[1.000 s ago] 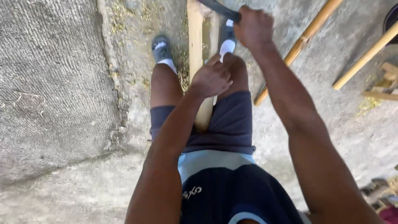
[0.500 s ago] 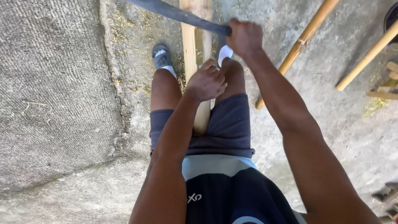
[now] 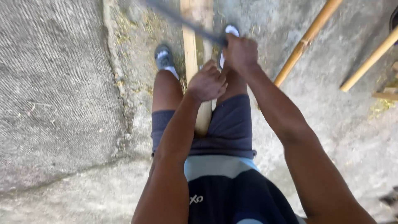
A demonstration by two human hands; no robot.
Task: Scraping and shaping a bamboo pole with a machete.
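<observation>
A pale split bamboo pole (image 3: 195, 45) runs between my legs, from my lap out past my feet. My left hand (image 3: 206, 83) is closed around it just above my shorts. My right hand (image 3: 241, 52) grips the handle of a long dark blade (image 3: 182, 18), which crosses the pole at a slant toward the upper left and is blurred. My feet in grey shoes stand on either side of the pole.
Rough concrete ground lies all around, with a raised ribbed slab (image 3: 54, 91) on the left. Two more bamboo poles (image 3: 306, 39) (image 3: 369, 62) lie at the upper right. Wood scraps (image 3: 387, 93) sit at the right edge.
My right hand has come down and toward me with the blade, which now crosses the pole lower. My left hand stays on the pole.
</observation>
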